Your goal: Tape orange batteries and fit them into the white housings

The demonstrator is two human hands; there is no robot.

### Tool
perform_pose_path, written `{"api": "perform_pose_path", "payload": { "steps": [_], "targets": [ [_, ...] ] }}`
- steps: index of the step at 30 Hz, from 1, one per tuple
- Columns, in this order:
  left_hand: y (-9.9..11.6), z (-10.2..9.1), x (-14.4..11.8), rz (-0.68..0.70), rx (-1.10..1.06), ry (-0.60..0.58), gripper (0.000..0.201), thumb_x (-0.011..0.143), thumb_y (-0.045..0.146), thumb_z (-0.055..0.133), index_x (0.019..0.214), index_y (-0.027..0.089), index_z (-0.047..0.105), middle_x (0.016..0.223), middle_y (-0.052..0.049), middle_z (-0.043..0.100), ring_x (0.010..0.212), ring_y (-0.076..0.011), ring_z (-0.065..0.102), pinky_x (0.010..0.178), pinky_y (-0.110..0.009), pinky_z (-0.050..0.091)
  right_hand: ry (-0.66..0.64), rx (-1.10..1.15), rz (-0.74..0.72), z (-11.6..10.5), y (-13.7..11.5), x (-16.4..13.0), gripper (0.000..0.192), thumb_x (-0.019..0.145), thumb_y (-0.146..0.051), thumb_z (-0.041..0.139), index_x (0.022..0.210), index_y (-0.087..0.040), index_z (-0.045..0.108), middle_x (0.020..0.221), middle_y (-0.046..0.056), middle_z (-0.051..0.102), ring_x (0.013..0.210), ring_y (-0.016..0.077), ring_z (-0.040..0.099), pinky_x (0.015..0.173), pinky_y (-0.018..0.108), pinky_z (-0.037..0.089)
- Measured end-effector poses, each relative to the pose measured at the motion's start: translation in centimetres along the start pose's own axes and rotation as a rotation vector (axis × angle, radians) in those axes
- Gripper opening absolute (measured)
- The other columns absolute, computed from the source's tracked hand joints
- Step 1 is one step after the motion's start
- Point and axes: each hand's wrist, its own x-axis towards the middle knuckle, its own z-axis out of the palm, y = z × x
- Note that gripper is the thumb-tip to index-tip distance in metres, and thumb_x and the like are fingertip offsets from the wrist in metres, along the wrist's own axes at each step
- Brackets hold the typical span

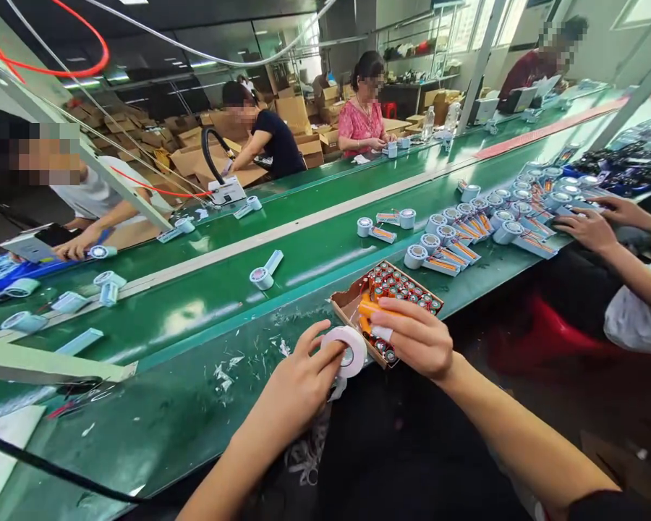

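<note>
My left hand (298, 387) grips the round white head of a small hand-held fan (347, 349) at the near edge of the green conveyor belt (195, 325). My right hand (415, 336) pinches the fan's orange handle (377, 311) just above an open cardboard box (343, 304) packed with several red and green batteries (398, 286). Both hands meet on the same fan, close to my body.
Loose white fans (265, 273) lie along the belt. A dense pile of fans (477, 224) sits at the right, where another person's hands (589, 228) work. Several people sit across the belt. Cardboard boxes (195, 155) stack behind them. Plastic scraps (222, 369) litter the near edge.
</note>
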Motion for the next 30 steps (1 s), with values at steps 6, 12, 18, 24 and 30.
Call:
{"api": "perform_pose_path", "payload": {
  "steps": [6,12,18,24,30],
  "targets": [
    [-0.1,-1.1,-0.3,0.035,0.136,0.002,0.022,0.090,0.003,0.058,0.105,0.010,0.072,0.124,-0.010,0.065,0.139,-0.0392,0.043,0.109,-0.046,0.057,0.151,0.586,0.451,2.9,-3.2,-3.1,0.043,0.105,-0.021,0.055,0.147,-0.030,0.052,0.146,0.010,0.056,0.138,0.0301,0.051,0.112,0.053,0.052],
    [-0.6,-3.3,0.3,0.204,0.319,-0.022,0.026,0.091,0.006,0.055,0.107,0.009,0.075,0.130,-0.008,0.064,0.137,-0.0329,0.049,0.115,-0.038,0.050,-0.161,1.097,1.140,1.2,-1.6,-1.6,0.051,0.094,-0.039,0.078,0.140,-0.024,0.062,0.133,0.009,0.066,0.121,0.0291,0.065,0.106,0.047,0.055],
    [0.0,-2.2,2.5,0.066,0.370,0.041,0.032,0.095,0.009,0.053,0.122,0.013,0.070,0.121,-0.007,0.069,0.106,-0.0224,0.061,0.088,-0.035,0.056,0.259,1.008,1.307,3.1,-0.8,0.3,0.047,0.074,-0.033,0.093,0.116,-0.020,0.077,0.115,0.007,0.074,0.108,0.0310,0.071,0.099,0.045,0.060],
    [-0.5,0.7,2.6,-0.072,0.302,0.056,0.030,0.092,0.019,0.069,0.122,0.022,0.069,0.111,-0.003,0.071,0.094,-0.0211,0.055,0.080,-0.036,0.049,0.239,0.902,1.339,3.8,-1.3,-1.2,0.042,0.080,-0.038,0.087,0.118,-0.022,0.078,0.116,0.006,0.074,0.110,0.0309,0.070,0.102,0.045,0.058],
    [-1.4,-0.3,4.0,0.166,0.309,0.013,0.024,0.096,0.009,0.056,0.115,0.015,0.070,0.103,-0.004,0.067,0.090,-0.0178,0.056,0.080,-0.033,0.045,-0.112,0.908,1.327,1.0,2.4,-0.6,0.042,0.076,-0.037,0.089,0.112,-0.018,0.080,0.107,0.006,0.076,0.104,0.0314,0.071,0.097,0.043,0.059]
  ]
}}
